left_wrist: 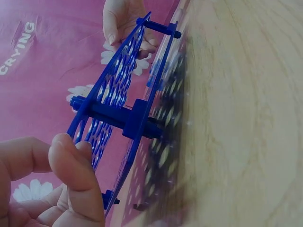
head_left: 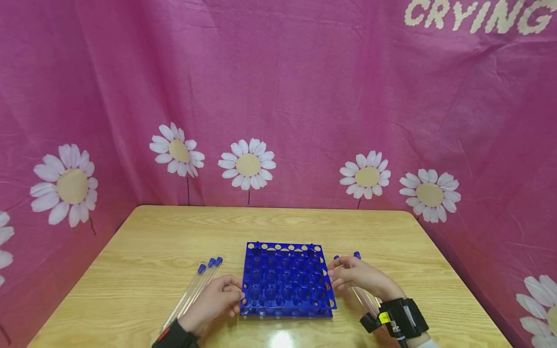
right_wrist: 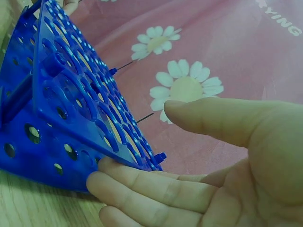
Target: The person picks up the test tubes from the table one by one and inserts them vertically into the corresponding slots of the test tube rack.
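A blue plastic test tube rack [head_left: 285, 280], two perforated plates joined by posts, is in front of me at the middle of the table. My left hand [head_left: 219, 296] pinches its left edge near the front corner; in the left wrist view the thumb [left_wrist: 71, 163] lies against the upper plate. At the opposite edge is my right hand [head_left: 363, 278]. Its fingers [right_wrist: 156, 189] are nearly straight with the tips right at the rack's rim, while the thumb [right_wrist: 208, 118] stands apart from it in the right wrist view.
Several capped glass test tubes [head_left: 191, 295] with blue caps lie left of the rack, partly behind my left hand. More test tubes [head_left: 367, 300] lie under my right hand and wrist. A pink cloth [head_left: 287, 96] with daisies surrounds the wooden table [head_left: 209, 227].
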A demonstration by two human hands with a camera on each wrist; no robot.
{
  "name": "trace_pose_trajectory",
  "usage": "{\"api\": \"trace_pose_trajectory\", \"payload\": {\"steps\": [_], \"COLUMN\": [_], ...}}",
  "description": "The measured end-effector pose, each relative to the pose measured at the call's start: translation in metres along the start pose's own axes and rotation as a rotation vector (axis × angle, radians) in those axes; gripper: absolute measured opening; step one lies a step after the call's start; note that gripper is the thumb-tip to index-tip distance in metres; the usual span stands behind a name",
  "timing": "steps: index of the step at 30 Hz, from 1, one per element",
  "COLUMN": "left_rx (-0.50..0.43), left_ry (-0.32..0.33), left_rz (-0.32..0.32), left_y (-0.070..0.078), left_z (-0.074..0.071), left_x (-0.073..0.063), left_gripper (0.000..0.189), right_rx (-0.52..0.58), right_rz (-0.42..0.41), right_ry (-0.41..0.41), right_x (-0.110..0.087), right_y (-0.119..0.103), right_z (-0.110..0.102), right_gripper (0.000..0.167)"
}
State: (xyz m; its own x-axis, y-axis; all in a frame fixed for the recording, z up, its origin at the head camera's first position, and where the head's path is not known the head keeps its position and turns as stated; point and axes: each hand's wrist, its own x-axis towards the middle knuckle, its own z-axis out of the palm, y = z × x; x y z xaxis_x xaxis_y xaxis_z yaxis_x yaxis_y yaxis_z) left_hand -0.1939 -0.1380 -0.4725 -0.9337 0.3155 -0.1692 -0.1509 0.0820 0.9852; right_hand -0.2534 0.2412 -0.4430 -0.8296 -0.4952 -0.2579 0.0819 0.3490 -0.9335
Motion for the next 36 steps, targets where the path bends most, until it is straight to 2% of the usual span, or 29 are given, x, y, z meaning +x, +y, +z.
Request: {"api": "trace_pose_trajectory", "payload": {"steps": [7,16,25,30,33,36], "left_rx": [0.025,0.027,0.035,0.06,0.102,0.199], "left_ry": [-0.011,-0.009,-0.025,-0.026,-0.035,-0.058], "left_rz": [-0.011,0.004,-0.027,-0.023,-0.018,0.004], "left_y": [-0.002,-0.005,-0.004,-0.003,-0.003,0.002], "left_z": [-0.001,-0.001,-0.004,-0.004,-0.006,-0.011], "left_x": [0.0,-0.002,0.0,-0.001,-0.001,-0.002], "left_gripper": [0.026,0.026,0.031,0.033,0.033,0.033], "right_rx": [-0.014,-0.009,-0.021,-0.078,-0.104,-0.103], "right_rz": [-0.004,0.0,-0.028,-0.046,-0.048,-0.041], "right_ry": [-0.015,-0.024,-0.031,-0.014,-0.004,-0.002], "right_x": [0.001,0.002,0.005,0.007,0.008,0.008], "right_y": [0.0,0.001,0.006,0.007,0.008,0.009], "right_z": [0.001,0.003,0.002,0.003,0.004,0.005], "right_gripper": [0.044,0.043,0.038,0.034,0.032,0.032]}}
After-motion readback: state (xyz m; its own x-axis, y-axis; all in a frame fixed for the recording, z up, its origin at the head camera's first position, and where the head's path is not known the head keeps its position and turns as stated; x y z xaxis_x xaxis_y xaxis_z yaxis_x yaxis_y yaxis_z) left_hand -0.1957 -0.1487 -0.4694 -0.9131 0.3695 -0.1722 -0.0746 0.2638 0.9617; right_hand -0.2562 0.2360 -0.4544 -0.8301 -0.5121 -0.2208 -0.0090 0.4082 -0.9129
